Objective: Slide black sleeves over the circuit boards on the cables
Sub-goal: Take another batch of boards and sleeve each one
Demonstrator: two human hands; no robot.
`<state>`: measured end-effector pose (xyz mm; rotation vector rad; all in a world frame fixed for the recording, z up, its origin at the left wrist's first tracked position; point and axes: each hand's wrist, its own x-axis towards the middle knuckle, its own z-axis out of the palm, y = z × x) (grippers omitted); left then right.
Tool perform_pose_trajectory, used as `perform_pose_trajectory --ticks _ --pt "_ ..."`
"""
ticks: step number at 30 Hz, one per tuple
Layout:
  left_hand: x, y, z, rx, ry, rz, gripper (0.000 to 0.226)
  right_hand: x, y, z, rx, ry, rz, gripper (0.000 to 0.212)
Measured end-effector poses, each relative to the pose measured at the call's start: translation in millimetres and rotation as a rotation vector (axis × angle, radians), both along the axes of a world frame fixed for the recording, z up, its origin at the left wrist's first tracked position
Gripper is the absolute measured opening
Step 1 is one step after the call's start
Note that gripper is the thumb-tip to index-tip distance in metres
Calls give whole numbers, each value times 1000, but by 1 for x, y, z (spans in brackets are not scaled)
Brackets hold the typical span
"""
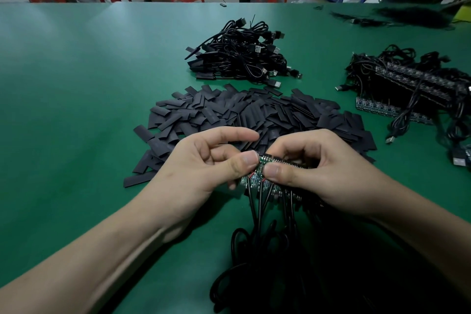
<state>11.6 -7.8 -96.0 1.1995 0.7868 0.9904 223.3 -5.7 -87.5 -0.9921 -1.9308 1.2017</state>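
Pinched the circuit boards [257, 178], just this side of the black sleeves [229, 109], in curled fingers of left hand [204, 168] and right hand [318, 171]; seemed light, stiff, brittle, best gripped edgewise

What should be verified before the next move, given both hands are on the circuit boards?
1. Grip: left hand and right hand pinch the circuit boards between them: ok.
2. Sleeve in hand: neither hand holds one: not ok.
3. Supply: the pile of black sleeves lies just beyond the hands: ok.
4. One board separated from the rest: cannot tell.
5. Hanging cables untangled: cannot tell, as they run into a dark heap.
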Motion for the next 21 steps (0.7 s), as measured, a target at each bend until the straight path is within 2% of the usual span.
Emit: perform_pose_trajectory --ticks 4,7,9,12,15,18,21 --pt "4 -2 0 -52 -93 -28 32 -1 -1 4 2 38 29 8" --pt "4 -3 -1 -29 -88 13 36 0 -1 7 34 -9 3 9" --pt "1 -1 -1 2 -92 78 38 4 2 6 47 -114 -58 12" --pt "-5 1 2 69 -119 192 32 10 3 5 129 -375 -194 13" --pt "-10 3 4 187 -94 253 28 10 -3 7 417 -490 -290 22" --pt "-11 2 4 269 -46 316 26 1 -12 14 643 -391 -139 22" --pt "-10 2 3 277 -36 350 25 -8 -19 11 698 -429 62 26"
